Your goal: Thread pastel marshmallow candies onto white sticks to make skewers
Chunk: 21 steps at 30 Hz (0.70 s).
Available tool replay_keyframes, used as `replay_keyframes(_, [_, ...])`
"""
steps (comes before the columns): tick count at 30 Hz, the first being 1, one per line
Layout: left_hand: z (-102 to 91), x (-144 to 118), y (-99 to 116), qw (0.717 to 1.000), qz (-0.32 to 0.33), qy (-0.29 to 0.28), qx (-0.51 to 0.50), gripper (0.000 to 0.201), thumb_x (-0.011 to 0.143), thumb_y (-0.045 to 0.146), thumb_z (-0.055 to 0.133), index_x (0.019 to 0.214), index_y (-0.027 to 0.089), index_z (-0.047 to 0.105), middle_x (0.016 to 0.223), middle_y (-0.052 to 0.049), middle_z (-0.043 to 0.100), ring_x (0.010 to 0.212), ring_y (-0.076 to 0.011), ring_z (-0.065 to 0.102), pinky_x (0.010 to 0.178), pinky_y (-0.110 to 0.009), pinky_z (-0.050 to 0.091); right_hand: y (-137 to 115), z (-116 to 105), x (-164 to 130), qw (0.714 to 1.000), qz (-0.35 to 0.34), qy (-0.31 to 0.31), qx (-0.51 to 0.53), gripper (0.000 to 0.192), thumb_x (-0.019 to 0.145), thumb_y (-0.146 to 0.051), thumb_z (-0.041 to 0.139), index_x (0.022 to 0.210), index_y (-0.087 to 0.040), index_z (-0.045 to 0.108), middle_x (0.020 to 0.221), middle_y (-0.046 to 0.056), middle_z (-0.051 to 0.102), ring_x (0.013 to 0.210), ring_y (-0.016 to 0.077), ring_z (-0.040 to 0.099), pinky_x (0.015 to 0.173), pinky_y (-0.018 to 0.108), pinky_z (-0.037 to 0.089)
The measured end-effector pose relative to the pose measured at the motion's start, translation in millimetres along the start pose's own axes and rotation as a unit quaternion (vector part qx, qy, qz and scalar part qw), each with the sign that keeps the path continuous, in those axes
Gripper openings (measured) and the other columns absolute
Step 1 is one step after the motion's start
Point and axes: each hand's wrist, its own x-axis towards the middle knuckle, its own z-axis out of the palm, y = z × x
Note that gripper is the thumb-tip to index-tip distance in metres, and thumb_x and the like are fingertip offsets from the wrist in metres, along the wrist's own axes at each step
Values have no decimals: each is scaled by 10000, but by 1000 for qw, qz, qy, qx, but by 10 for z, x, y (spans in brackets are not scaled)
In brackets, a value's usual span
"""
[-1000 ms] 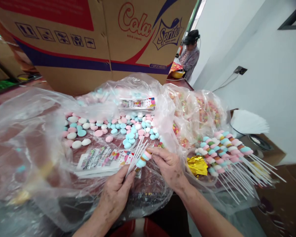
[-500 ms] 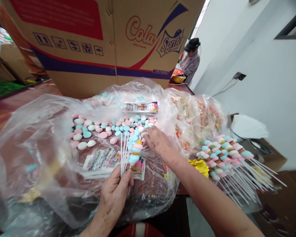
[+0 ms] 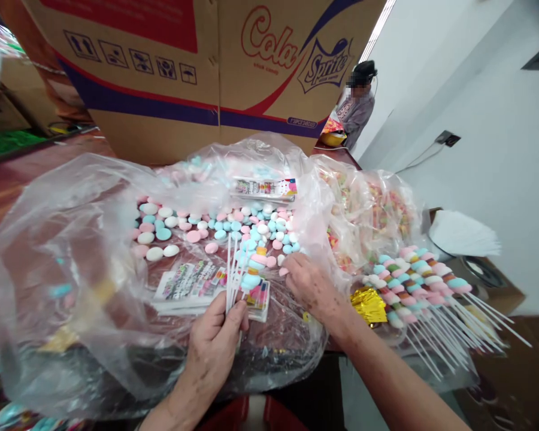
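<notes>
My left hand is closed round several thin white sticks, most of them bare. One stick in that grip carries a candy skewer of blue and pink marshmallow candies with orange pieces between. My right hand is just right of the skewer, low over the plastic, its fingertips pinched at a pink marshmallow candy. Beyond both hands lie loose pink, white and blue marshmallow candies. Under the sticks rests a stack of printed wrappers, partly covered by the skewer.
Clear plastic sheeting spreads over the table. A large cardboard box stands behind. To the right are bags of colourful candy, gold ties, a pile of loaded skewers and another person.
My right hand has drawn back from the skewer's upper end, down and to the right, to a loose pink candy. My left hand keeps its hold; the view has shifted slightly.
</notes>
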Motion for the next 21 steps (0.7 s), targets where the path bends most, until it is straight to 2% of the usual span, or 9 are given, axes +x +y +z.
replay_keyframes(3, [14,6,21,1000,7,9,0,276,870,378,537,658,202,542,521,51,485,405,-80,339,378,-200,253,-35,-60,-23,997,64,-3,-35,182,890,-38,478,955,-150,607,977,102,638,909,228,569,795,326,458])
replay_keyframes(6, [18,4,21,1000,10,8,-1,272,874,357,542,653,199,538,532,45,495,404,-75,339,373,-199,244,-94,-149,-69,998,37,-50,-12,171,909,-61,481,980,-142,615,1030,114,647,982,230,575,850,330,454])
replay_keyframes(9, [16,1,8,1000,9,1,-4,277,893,352,524,664,197,535,547,48,491,400,-69,328,370,-201,231,-100,-227,-118,994,12,-87,60,136,950,-151,486,965,-157,621,1004,90,659,993,208,589,880,317,451])
replay_keyframes(13, [8,5,-6,1000,2,-9,5,274,911,356,512,690,197,545,561,53,487,406,-69,332,377,-205,234,-13,-224,-65,992,54,-56,96,199,979,-173,430,976,-172,629,979,69,660,924,178,602,839,293,455])
replay_keyframes(16, [3,13,-2,1000,9,-17,15,290,921,364,504,681,203,538,540,59,473,402,-75,335,381,-211,236,31,-134,74,997,54,-26,46,222,920,-82,460,1051,-166,619,1065,96,657,975,201,583,854,307,445])
replay_keyframes(19, [0,13,20,999,10,-25,23,305,924,375,498,668,212,524,480,75,413,390,-84,319,381,-219,217,30,-55,205,998,42,-41,-9,286,837,-28,519,1061,-172,624,1080,107,664,1005,236,564,859,325,436])
replay_keyframes(21, [-1,7,39,999,8,-26,29,312,926,382,491,662,217,517,450,83,375,384,-90,309,383,-223,206,28,-55,239,998,59,-34,-4,311,833,-24,503,1083,-164,626,1088,120,667,1017,243,562,854,328,429])
